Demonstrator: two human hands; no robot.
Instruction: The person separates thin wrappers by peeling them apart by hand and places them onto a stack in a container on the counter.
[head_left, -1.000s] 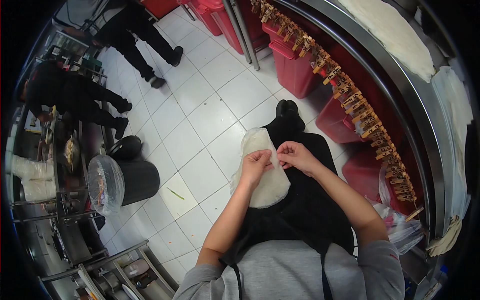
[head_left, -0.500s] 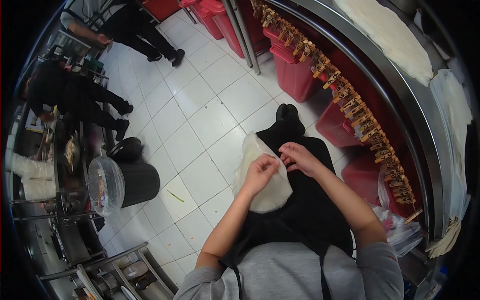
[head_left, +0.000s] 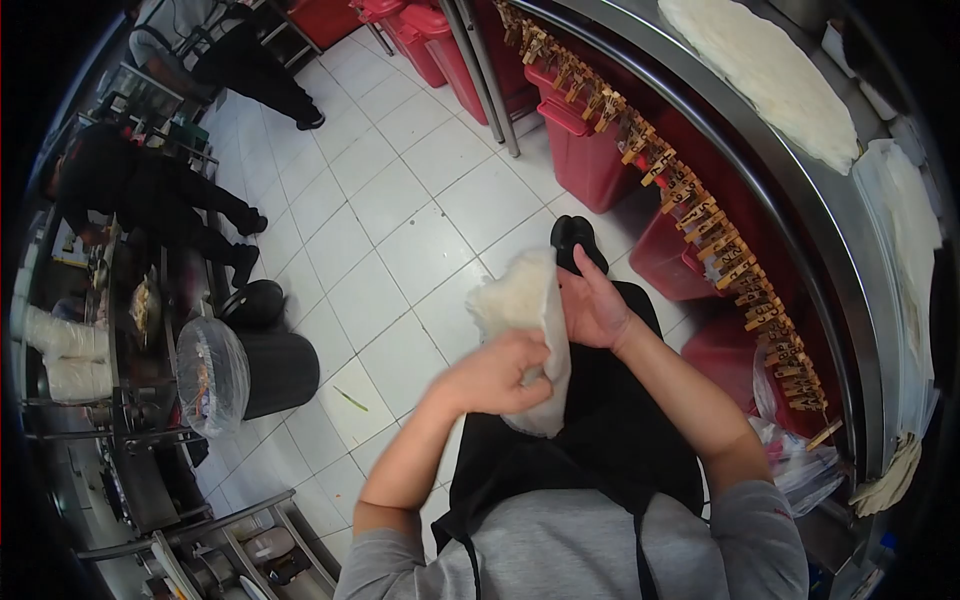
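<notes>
A thin, floppy off-white sheet [head_left: 520, 305] with ragged edges hangs in front of my lap; it resembles dough, though I cannot tell its material for certain. My left hand [head_left: 505, 370] is closed at its near side, fingers curled against the sheet. On the right side my right hand [head_left: 597, 308] is spread with the thumb raised and the palm turned toward the sheet. The sheet's right edge lies against that hand and partly hides its fingers.
A counter on the right holds a long white sheet [head_left: 765, 80]. Clothespins [head_left: 715, 225] hang along its front, above red bins [head_left: 585, 150]. At left stand a black bin [head_left: 280, 370] with a plastic liner and two people [head_left: 150, 185] [head_left: 245, 65] by a worktop.
My left hand has moved down and left along the sheet. My right hand has opened upward, thumb out. The sheet has turned narrower and more upright. One person at the back has shifted stance.
</notes>
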